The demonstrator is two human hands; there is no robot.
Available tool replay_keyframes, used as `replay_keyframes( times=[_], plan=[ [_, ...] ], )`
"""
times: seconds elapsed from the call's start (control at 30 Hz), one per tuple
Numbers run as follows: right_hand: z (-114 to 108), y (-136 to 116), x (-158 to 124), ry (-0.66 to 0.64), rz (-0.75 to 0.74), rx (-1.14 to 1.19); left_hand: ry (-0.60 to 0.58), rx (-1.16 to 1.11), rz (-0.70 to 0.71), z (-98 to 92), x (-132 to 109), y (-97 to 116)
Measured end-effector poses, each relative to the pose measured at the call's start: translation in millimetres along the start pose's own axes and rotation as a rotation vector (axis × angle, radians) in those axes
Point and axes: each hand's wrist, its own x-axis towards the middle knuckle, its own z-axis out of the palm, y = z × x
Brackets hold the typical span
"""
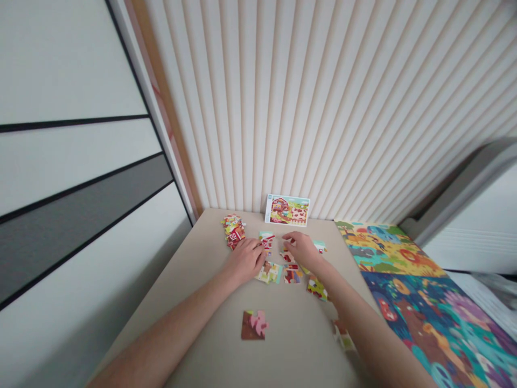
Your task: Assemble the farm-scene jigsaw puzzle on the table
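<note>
My left hand [245,261] rests low over the table with its fingers closed at the edge of a puzzle piece [266,241] showing part of a red barn. The fingers partly cover that piece. My right hand [302,250] hovers just to the right, thumb and fingers curved and apart, nothing visible between them. Below its fingertips lies a dark red puzzle piece [288,256]. Nearer to me are a pale green piece [270,272] and a piece with orange and purple [292,274]. A green-yellow piece [317,288] lies beside my right forearm.
A farm picture card [287,210] leans against the pleated curtain [258,108]. Overlapping puzzle pieces [233,230] lie at the far left. A pink pig piece [254,325] sits near me on the beige table [202,323]. Colourful animal pictures [440,318] extend along the right side.
</note>
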Motion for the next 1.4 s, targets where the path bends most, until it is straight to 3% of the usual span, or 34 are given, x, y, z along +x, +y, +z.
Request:
replay_keyframes(
  times=[0.2,0.4,0.63,0.77,0.83,1.0,1.17,1.4],
  plan=[
    [-11.9,21.8,-37.6,-0.107,-0.146,-0.037,-0.032,0.001,0.026,1.5,-0.8,0.3],
    [-14.7,17.6,-47.6,-0.089,-0.155,-0.071,-0.035,0.008,0.030,2.8,-0.2,1.0],
    [-50.2,33.2,-67.2,0.054,-0.014,-0.129,-0.037,-0.012,0.062,-4.7,0.5,7.1],
    [-61.6,51.0,-80.3,-0.059,0.004,-0.164,-0.096,-0.011,0.146,-10.7,-0.8,15.3],
    [-60.2,52.8,-82.9,-0.109,-0.018,-0.180,-0.114,-0.001,0.174,-11.8,-1.5,19.0],
    [-38.7,38.5,-69.3,-0.009,-0.091,-0.170,-0.126,0.014,0.176,-11.9,-1.5,22.4],
    [-17.9,25.2,-49.9,-0.101,-0.216,-0.131,-0.100,0.029,0.085,-13.3,-0.6,19.3],
    [-22.5,21.7,-46.1,-0.103,-0.170,-0.057,-0.120,0.035,0.080,-13.7,-0.4,17.8]
  ],
)
